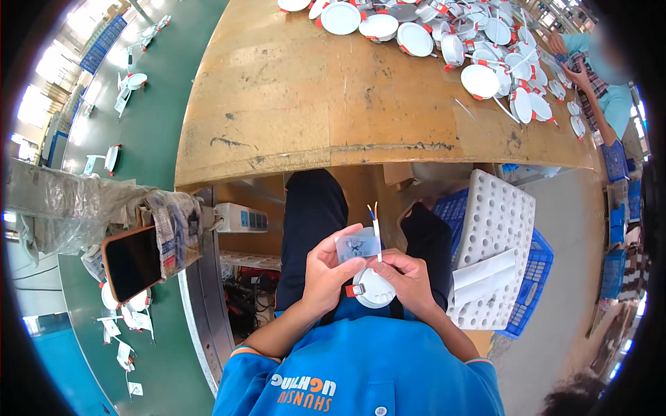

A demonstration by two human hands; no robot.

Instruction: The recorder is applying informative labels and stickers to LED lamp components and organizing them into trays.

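A small translucent grey label (pixel 359 244) with dark print is pinched between the thumb and fingers of my left hand (pixel 327 267). Beside it, my right hand (pixel 408 279) is closed on a white cable (pixel 377 239) that stands up with thin bare-ended wires, one of them blue. Just below the fingers, in front of my blue shirt, is a round white downlight (pixel 375 288) with a red spring clip (pixel 355 290) on its left side. How the cable joins the downlight is hidden by my fingers.
Many white downlights (pixel 480 81) with red clips heap at the far right of the wooden table (pixel 291 90). More lie along the green conveyor (pixel 163 90) at left, near a mounted phone (pixel 132 263). A holed white foam tray (pixel 485 277) rests on a blue crate (pixel 531 284). Another person (pixel 610 104) works at right.
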